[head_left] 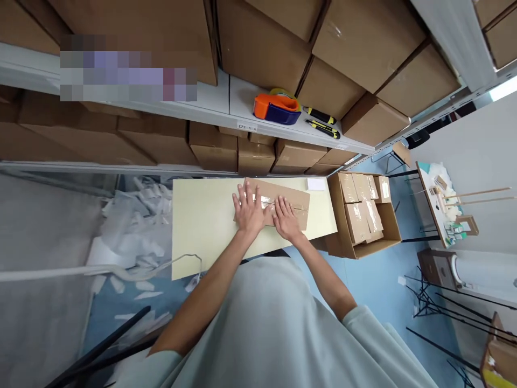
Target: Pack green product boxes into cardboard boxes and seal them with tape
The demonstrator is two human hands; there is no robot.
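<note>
I feared uneven pressure from flat, unclenched left hand (249, 213) and right hand (287, 220) skidding the carton (274, 189) off the surface's (202, 215) near edge.

Blue floor (357, 277) beside pale wall (476, 137)

Two bare hands (247, 214) (286, 220), one flat brown cardboard box (278, 193), two yellow-and-black knives (321, 115) (323, 129), one open cardboard carton (391, 220), perhaps six taped boxes (357, 222) inside.

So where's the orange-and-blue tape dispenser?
In the head view, the dispenser is upper centre on the pale shelf, left of two yellow-and-black utility knives.
</note>
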